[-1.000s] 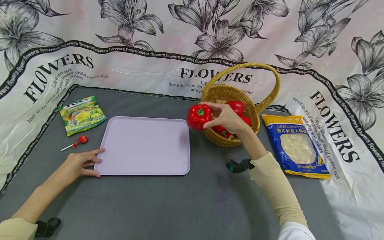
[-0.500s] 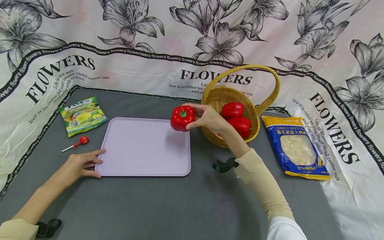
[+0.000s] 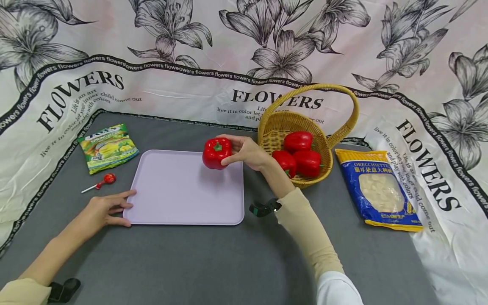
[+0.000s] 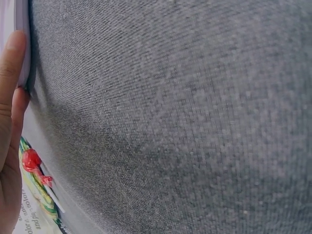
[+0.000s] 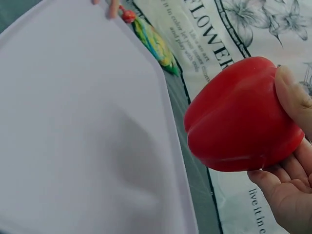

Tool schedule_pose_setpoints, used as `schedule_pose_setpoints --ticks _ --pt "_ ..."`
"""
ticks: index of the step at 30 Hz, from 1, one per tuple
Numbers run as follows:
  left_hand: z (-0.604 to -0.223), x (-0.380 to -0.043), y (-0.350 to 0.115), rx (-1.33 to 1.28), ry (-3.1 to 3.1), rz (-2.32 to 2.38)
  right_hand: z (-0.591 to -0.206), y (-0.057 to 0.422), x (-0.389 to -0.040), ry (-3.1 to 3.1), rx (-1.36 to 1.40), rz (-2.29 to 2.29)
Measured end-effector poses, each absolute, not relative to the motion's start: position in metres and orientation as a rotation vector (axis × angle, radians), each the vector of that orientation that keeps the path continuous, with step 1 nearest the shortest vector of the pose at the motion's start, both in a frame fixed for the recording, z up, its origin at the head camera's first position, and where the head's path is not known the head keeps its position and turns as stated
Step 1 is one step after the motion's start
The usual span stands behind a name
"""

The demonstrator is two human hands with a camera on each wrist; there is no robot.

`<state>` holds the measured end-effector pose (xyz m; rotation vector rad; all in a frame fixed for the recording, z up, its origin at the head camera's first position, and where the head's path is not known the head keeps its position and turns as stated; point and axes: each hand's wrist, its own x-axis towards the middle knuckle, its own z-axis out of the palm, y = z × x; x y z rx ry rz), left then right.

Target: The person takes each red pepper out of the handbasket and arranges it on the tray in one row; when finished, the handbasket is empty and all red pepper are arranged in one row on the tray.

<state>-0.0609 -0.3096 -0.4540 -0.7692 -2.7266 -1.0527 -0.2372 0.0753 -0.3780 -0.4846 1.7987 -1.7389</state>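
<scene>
A red bell pepper (image 3: 216,153) with a green stem is held between the thumb and fingers of my right hand (image 3: 245,152), above the far right part of a pale lilac tray (image 3: 183,190). In the right wrist view the pepper (image 5: 239,117) hangs over the tray's edge, and its shadow falls on the tray. My left hand (image 3: 100,212) rests at the tray's left edge, its fingers fairly straight and touching the rim. The left wrist view shows the fingers (image 4: 14,53) against that rim.
A yellow wicker basket (image 3: 276,135) with a tall handle holds 3 red bell peppers (image 3: 298,141) right of the tray. A blue and yellow orecchiette bag (image 3: 377,190) lies farther right. At left are a green soup packet (image 3: 108,148) and a red lollipop (image 3: 109,178).
My right hand has carried the bell pepper leftward from the front of the basket to over the tray. My left hand has stayed at the tray's edge.
</scene>
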Motion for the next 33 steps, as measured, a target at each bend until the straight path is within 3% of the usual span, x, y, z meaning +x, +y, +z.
schedule_pose_setpoints --ticks 9,19,33 --pt "-0.455 -0.06 -0.311 -0.792 -2.717 -1.076 -0.395 0.057 -0.242 1.708 -0.447 -1.736" --pt "-0.455 -0.063 -0.312 -0.811 -2.696 -1.101 -0.405 0.037 -0.248 1.869 -0.688 -1.615" --pt "-0.452 -0.063 -0.315 -0.813 -2.708 -1.103 -0.416 0.008 -0.259 1.764 -0.648 -1.689"
